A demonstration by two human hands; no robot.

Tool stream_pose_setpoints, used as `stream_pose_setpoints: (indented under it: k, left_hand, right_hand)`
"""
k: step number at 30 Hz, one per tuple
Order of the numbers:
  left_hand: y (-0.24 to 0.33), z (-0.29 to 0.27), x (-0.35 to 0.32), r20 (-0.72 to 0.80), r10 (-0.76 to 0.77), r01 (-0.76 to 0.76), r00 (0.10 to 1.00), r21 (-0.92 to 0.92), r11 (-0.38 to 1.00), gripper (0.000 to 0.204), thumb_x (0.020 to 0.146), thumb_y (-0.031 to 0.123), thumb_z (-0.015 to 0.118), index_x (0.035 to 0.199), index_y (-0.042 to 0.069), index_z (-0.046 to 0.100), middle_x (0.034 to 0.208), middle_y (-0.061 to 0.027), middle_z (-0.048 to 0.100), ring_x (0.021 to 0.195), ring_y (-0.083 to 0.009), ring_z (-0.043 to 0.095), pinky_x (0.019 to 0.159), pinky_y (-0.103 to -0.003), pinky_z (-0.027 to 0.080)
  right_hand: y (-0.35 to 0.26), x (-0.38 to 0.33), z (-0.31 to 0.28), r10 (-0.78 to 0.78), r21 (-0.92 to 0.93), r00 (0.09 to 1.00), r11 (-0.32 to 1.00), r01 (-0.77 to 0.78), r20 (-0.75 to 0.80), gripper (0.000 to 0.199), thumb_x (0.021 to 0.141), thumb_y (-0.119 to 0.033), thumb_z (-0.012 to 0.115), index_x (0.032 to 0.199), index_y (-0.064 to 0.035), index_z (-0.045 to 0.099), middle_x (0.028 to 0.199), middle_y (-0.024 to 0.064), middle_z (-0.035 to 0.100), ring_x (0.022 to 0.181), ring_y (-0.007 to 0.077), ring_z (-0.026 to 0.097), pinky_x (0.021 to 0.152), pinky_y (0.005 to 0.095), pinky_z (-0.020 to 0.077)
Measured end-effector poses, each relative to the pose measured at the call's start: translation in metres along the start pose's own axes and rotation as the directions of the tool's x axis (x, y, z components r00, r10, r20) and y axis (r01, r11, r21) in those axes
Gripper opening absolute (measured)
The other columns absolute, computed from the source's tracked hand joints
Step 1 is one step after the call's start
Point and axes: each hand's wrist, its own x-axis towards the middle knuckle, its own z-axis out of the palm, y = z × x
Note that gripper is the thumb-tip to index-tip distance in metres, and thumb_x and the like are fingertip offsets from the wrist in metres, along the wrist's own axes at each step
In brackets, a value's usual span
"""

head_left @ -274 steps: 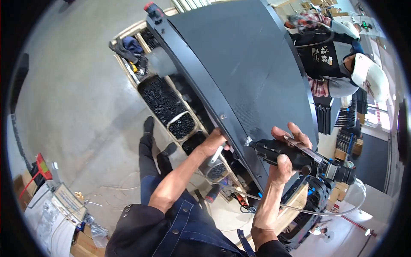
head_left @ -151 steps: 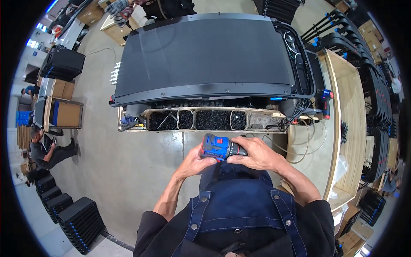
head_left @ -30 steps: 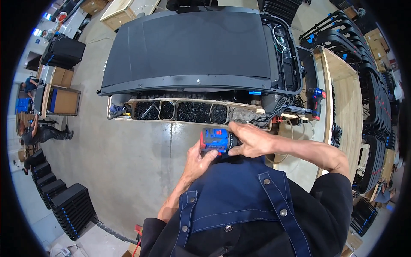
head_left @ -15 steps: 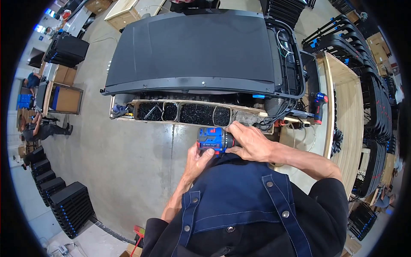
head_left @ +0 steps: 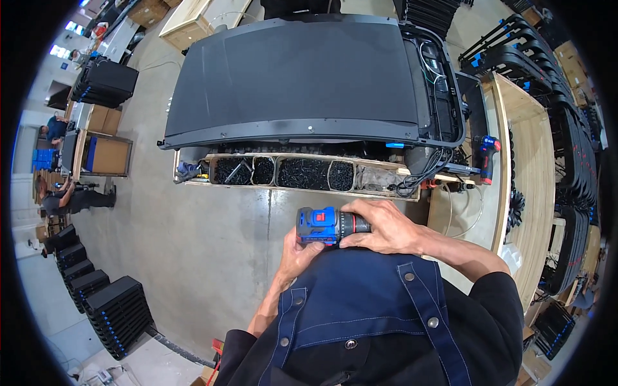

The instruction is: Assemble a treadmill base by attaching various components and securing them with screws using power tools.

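A blue and black cordless drill (head_left: 317,224) lies sideways in front of my apron, its chuck end to the right. My left hand (head_left: 300,252) grips it from below and the left, with the thumb along its lower edge. My right hand (head_left: 387,226) is closed round the black chuck end (head_left: 351,224), fingers over the top and thumb beneath. The drill's handle is mostly hidden. Beyond the drill stands a long wooden tray (head_left: 257,187) with several bins of small black screws (head_left: 302,174). Behind that lies a treadmill-like frame with a large dark deck (head_left: 296,77).
A second drill, blue and red (head_left: 487,157), stands at the right of the bench beside coiled black cables (head_left: 421,174). A wooden crate (head_left: 524,141) is at my right. Stacked black frames (head_left: 119,312) stand at left. A person (head_left: 71,196) works at the far left.
The drill has come slightly toward me, and more of its chuck end shows. My right hand has shifted a little to the right with it. The whole view has moved slightly.
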Motion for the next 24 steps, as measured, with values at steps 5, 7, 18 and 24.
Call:
stream_pose_setpoints:
  k: [5, 7, 18, 24]
  left_hand:
    - [0.009, -0.003, -0.01, 0.024, -0.033, 0.032, 0.999, 0.061, 0.998, 0.05, 0.086, 0.015, 0.083, 0.129, 0.001, 0.06, 0.117, -0.0033, 0.067, 0.105, -0.0127, 0.062, 0.096, -0.032, 0.051]
    - [0.015, -0.002, -0.012, 0.024, -0.068, 0.064, 0.997, 0.133, 0.989, 0.051, 0.082, 0.003, 0.084, 0.127, 0.002, 0.061, 0.113, -0.0014, 0.067, 0.102, -0.0118, 0.062, 0.093, -0.03, 0.052]
    - [0.03, 0.013, -0.019, -0.11, -0.129, 0.148, 0.986, 0.192, 0.97, 0.048, 0.074, -0.006, 0.084, 0.118, 0.001, 0.066, 0.109, -0.0039, 0.071, 0.099, -0.0125, 0.066, 0.091, -0.031, 0.055]
    - [0.03, 0.009, -0.02, -0.128, -0.158, 0.183, 0.979, 0.22, 0.958, 0.043, 0.072, -0.005, 0.085, 0.111, 0.001, 0.069, 0.108, -0.004, 0.072, 0.097, -0.0131, 0.067, 0.089, -0.031, 0.056]
  right_hand:
    - [0.001, -0.013, 0.014, -0.098, -0.011, 0.995, 0.995, 0.097, -0.037, 0.066, 0.083, -0.04, 0.084, 0.123, 0.0041, 0.057, 0.103, 0.0221, 0.067, 0.091, 0.0407, 0.07, 0.076, 0.0462, 0.0563]
    - [0.002, -0.016, 0.016, -0.172, -0.019, 0.983, 0.985, 0.171, -0.065, 0.064, 0.08, -0.031, 0.087, 0.124, 0.0034, 0.055, 0.102, 0.0181, 0.063, 0.086, 0.0372, 0.069, 0.072, 0.0429, 0.0575]
    - [0.01, -0.012, 0.026, -0.29, -0.066, 0.951, 0.956, 0.285, -0.107, 0.064, 0.08, -0.029, 0.087, 0.125, 0.0032, 0.055, 0.104, 0.0173, 0.062, 0.085, 0.0354, 0.069, 0.07, 0.0426, 0.0592]
    - [0.008, -0.011, 0.02, -0.237, -0.085, 0.971, 0.969, 0.233, -0.036, 0.065, 0.08, -0.032, 0.086, 0.127, 0.0027, 0.057, 0.11, 0.0167, 0.066, 0.091, 0.0327, 0.071, 0.075, 0.0402, 0.0618]
